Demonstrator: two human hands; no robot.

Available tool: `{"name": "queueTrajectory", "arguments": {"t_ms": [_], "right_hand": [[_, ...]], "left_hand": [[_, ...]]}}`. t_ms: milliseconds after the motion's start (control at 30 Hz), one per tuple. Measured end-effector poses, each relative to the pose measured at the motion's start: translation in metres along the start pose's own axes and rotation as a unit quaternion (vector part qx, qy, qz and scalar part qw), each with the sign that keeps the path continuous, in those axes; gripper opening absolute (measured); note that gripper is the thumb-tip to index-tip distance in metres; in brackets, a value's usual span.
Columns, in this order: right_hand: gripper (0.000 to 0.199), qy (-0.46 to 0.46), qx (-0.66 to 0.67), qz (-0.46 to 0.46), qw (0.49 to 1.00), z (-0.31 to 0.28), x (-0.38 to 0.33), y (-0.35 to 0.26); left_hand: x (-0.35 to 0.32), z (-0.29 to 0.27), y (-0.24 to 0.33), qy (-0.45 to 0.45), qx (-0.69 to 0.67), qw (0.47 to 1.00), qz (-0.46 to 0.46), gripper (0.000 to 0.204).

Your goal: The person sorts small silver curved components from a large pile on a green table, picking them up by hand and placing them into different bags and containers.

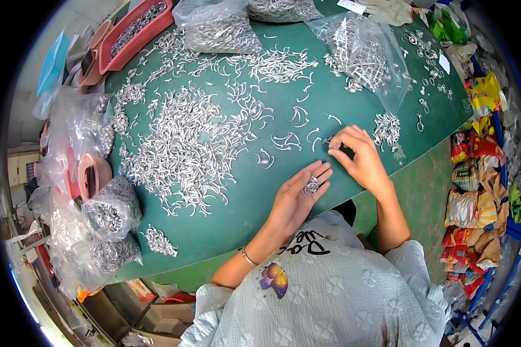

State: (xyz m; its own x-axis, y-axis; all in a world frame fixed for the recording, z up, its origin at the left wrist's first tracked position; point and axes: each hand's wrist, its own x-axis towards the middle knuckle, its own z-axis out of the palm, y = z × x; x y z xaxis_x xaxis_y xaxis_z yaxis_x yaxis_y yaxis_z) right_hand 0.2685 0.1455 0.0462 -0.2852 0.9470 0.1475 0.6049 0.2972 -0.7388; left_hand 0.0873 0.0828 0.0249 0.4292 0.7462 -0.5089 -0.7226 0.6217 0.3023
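Note:
My left hand point(293, 196) is turned palm up near the table's front edge. A small cluster of round silver metal pieces point(311, 185) is held between its thumb and fingers. To the right, my right hand point(358, 153) is curled in a pinch just above the green tabletop point(255, 222). A small grey metal piece point(327, 140) shows at its fingertips, too small to make out in detail. Left of that hand lie several loose curved silver pieces point(286, 140). A small heap of silver pieces point(386, 129) sits just beyond its right side.
A wide spread of curved silver pieces point(179, 139) covers the table's left half. Clear bags of metal parts point(217, 32) stand at the back, another bag point(362, 52) at the right. A pink basket point(136, 32) and more bags point(113, 208) line the left edge. Colourful packets point(472, 208) fill a rack at right.

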Motion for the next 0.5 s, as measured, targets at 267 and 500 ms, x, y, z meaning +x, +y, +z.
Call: {"name": "queueTrajectory", "arguments": {"t_ms": [267,500], "right_hand": [[0.01,-0.082,0.095,-0.053,0.991,0.004,-0.011,-0.022],[0.02,0.083,-0.118,-0.014,0.989,0.017,0.01,0.011]], "left_hand": [[0.01,-0.009,-0.008,-0.027,-0.045,0.998,0.035,0.043],[0.004,-0.039,-0.008,-0.126,-0.102,0.986,-0.03,0.025]]}}
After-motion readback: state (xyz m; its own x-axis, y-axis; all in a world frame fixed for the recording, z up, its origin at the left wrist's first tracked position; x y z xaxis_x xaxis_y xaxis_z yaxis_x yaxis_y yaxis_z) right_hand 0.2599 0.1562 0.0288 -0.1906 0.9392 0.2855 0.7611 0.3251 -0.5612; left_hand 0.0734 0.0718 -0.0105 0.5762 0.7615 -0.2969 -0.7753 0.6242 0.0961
